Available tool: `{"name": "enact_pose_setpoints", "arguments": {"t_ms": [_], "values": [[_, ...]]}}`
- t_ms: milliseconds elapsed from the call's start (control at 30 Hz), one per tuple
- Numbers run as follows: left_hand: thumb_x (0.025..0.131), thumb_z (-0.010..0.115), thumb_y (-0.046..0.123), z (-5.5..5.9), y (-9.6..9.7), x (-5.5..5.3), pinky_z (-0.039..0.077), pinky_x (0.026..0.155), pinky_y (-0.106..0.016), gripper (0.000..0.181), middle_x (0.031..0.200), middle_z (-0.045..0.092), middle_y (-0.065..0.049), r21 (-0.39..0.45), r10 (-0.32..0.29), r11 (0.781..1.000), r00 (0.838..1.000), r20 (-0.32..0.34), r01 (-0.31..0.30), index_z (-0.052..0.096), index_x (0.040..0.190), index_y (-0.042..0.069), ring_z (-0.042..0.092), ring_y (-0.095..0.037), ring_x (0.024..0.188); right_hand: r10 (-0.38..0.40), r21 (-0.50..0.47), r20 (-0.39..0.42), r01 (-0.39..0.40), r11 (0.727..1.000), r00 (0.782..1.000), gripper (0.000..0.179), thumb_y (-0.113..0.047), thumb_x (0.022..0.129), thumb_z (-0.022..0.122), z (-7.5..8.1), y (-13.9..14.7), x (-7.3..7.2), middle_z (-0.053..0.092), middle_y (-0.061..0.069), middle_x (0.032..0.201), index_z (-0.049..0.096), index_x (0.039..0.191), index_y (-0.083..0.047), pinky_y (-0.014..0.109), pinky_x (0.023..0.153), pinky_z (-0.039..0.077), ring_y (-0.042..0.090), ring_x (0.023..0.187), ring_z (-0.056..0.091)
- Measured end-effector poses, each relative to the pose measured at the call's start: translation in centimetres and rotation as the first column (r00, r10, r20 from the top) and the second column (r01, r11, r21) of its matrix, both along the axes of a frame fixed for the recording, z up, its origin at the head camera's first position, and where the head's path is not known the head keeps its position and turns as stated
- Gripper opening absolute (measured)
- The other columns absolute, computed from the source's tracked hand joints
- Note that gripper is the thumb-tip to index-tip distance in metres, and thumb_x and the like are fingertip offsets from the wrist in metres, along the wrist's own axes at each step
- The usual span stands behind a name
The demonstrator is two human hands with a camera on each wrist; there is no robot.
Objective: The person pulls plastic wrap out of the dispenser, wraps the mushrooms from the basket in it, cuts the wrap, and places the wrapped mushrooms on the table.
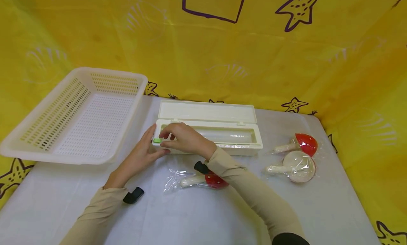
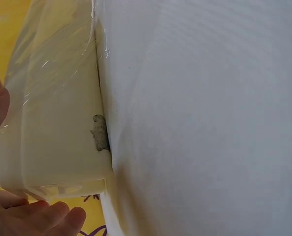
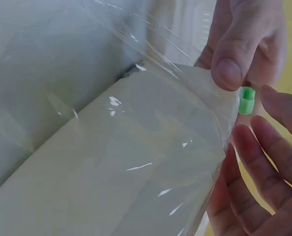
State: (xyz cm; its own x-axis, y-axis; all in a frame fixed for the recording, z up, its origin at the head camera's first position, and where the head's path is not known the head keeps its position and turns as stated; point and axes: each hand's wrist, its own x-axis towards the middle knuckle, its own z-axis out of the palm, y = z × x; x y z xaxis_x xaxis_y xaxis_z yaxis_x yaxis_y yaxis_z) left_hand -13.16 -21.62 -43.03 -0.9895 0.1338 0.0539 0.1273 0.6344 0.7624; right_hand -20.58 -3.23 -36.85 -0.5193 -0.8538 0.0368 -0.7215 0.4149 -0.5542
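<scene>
A long cream cling film dispenser (image 1: 206, 150) stands mid-table with its lid (image 1: 206, 111) raised and a film roll (image 1: 233, 136) inside. At its left end is a small green piece (image 1: 157, 141), also visible in the right wrist view (image 3: 247, 100). My left hand (image 1: 142, 149) holds that end, fingers along the side and thumb at the front. Beside the green piece, my right hand (image 1: 187, 139) has its fingers loosely bent and apart, with no object visible between them. Clear film (image 3: 151, 123) hangs over the dispenser's front in both wrist views.
To the left stands a white perforated basket (image 1: 128, 132). A bagged red-capped mushroom-shaped item (image 1: 194, 180) lies in front of the dispenser, partly under my right sleeve. Two similar bagged items, one red-capped (image 1: 306, 144) and one pale side up (image 1: 300, 166), lie at right.
</scene>
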Motion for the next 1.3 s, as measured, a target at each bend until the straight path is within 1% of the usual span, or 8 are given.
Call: {"name": "enact_pose_setpoints", "arguments": {"t_ms": [133,333,433,500,567,733,867,1300], "values": [[0.088,0.075,0.036,-0.3,0.0,0.0,0.017,0.119,-0.063,0.109,0.165,0.009,-0.022,0.010,0.012,1.000,0.999,0.032,-0.012,-0.001,0.159,0.005,0.013,-0.041,0.152,-0.006,0.002,0.003,0.006,1.000,1.000,0.023,-0.021,0.093,0.070,-0.2,-0.5,-0.1,0.073,0.002,0.103,0.072,0.111,-0.008,0.017,0.078,0.049,0.012,0.090,0.064],[0.093,0.069,0.036,-0.5,-0.1,0.1,0.020,0.118,-0.062,0.103,0.166,0.009,-0.020,-0.007,0.017,1.000,0.999,0.035,-0.017,-0.005,0.159,0.009,0.018,-0.041,0.150,-0.022,0.014,-0.012,0.022,1.000,1.000,0.027,-0.023,0.092,0.071,-0.4,-1.0,0.0,0.074,0.003,0.105,0.073,0.114,-0.007,0.017,0.076,0.048,0.013,0.087,0.065],[0.096,0.066,0.036,-0.7,-0.1,0.2,0.027,0.116,-0.061,0.100,0.164,0.016,-0.023,0.000,0.010,1.000,0.999,0.043,-0.010,-0.007,0.159,0.009,0.041,-0.037,0.141,-0.032,0.014,-0.035,0.032,0.999,0.999,0.022,-0.020,0.092,0.070,-0.5,-1.1,0.0,0.074,0.002,0.101,0.074,0.111,-0.008,0.017,0.076,0.048,0.012,0.087,0.065],[0.097,0.063,0.035,-0.8,0.0,0.2,0.034,0.112,-0.059,0.098,0.161,0.022,-0.024,0.007,0.004,1.000,0.999,0.048,-0.004,-0.008,0.159,0.011,0.059,-0.033,0.124,-0.034,0.010,-0.047,0.035,0.999,0.998,0.018,-0.017,0.092,0.069,-0.5,-1.1,-0.1,0.074,0.001,0.097,0.075,0.107,-0.008,0.018,0.076,0.049,0.012,0.086,0.065],[0.098,0.062,0.036,-0.8,0.0,0.1,0.039,0.108,-0.058,0.097,0.159,0.027,-0.024,0.013,0.001,1.000,0.999,0.048,-0.002,-0.009,0.159,0.013,0.067,-0.029,0.110,-0.036,0.007,-0.046,0.036,0.999,0.998,0.015,-0.015,0.092,0.069,-0.6,-1.0,-0.1,0.074,0.001,0.095,0.075,0.104,-0.009,0.018,0.076,0.049,0.012,0.086,0.065],[0.097,0.065,0.036,-0.7,0.2,0.1,0.036,0.109,-0.059,0.095,0.161,0.027,-0.019,0.016,-0.001,1.000,1.000,0.003,0.001,-0.005,0.160,0.020,0.048,-0.034,0.133,-0.049,0.010,-0.016,0.049,0.999,0.999,0.014,-0.013,0.091,0.069,-0.5,-0.6,-0.3,0.075,0.001,0.094,0.076,0.102,-0.008,0.019,0.077,0.049,0.012,0.086,0.064],[0.096,0.065,0.031,-0.7,0.2,0.0,0.033,0.110,-0.061,0.094,0.160,0.028,-0.021,0.016,-0.007,1.000,1.000,-0.025,0.008,-0.002,0.160,0.018,0.036,-0.039,0.141,-0.059,0.024,-0.001,0.059,0.998,0.998,0.016,-0.012,0.091,0.069,-0.4,-0.2,-0.3,0.075,0.002,0.097,0.076,0.104,-0.008,0.019,0.078,0.050,0.013,0.087,0.065],[0.096,0.065,0.029,-0.9,0.3,0.0,0.033,0.112,-0.059,0.091,0.159,0.030,-0.020,0.021,-0.015,1.000,0.999,-0.041,0.016,0.002,0.160,0.014,0.039,-0.037,0.138,-0.079,0.075,-0.001,0.078,0.994,0.997,0.014,-0.011,0.091,0.068,-0.1,1.4,-0.5,0.075,0.005,0.098,0.075,0.102,-0.006,0.022,0.081,0.052,0.016,0.088,0.066]]}}
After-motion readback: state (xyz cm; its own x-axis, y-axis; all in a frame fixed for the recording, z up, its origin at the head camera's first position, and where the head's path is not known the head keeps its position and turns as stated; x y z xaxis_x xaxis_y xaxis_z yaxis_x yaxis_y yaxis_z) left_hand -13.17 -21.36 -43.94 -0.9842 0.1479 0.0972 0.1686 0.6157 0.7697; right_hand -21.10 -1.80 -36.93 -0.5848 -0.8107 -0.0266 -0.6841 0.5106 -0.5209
